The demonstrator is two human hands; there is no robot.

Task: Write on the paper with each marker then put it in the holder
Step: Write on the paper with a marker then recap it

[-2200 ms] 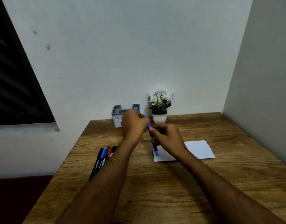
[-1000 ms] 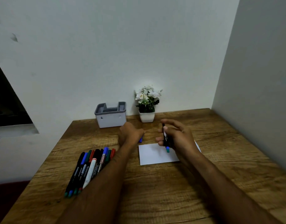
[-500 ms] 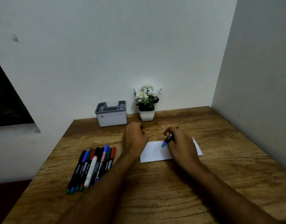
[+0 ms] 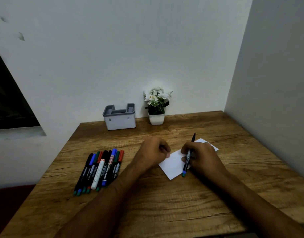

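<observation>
While the right hand (image 4: pixel 203 158) grips it: the slim black marker with a blue end (image 4: pixel 188 158) lies slanted across the fingers, its dark end pointing toward the far edge of the table, its blue end down by the near corner of the paper.
Right-hand fingers: curled round the marker's barrel, thumb and forefinger pinching its middle.
Left hand (image 4: pixel 153 152): closed into a loose fist, resting on the brown wood-grain table (image 4: pixel 165 203) at the paper's left edge; whether it holds anything cannot be told.
White rectangular paper (image 4: pixel 173 163): one sheet, lying skewed toward the right of the table's middle, partly under the right hand; no marks are visible on its bare part.
Loose markers (image 4: pixel 99 170): a tight row near the left edge of the table, about nine or ten, the overlap preventing an exact count; one has a white barrel (image 4: pixel 98 175), the others are dark with blue, green or red caps.
Grey and white plastic holder (image 4: pixel 119 118): one, at the far edge against the wall; no marker shows above its rim.
Small white pot of white flowers (image 4: pixel 156 107): one, just right of the holder at the far edge.
</observation>
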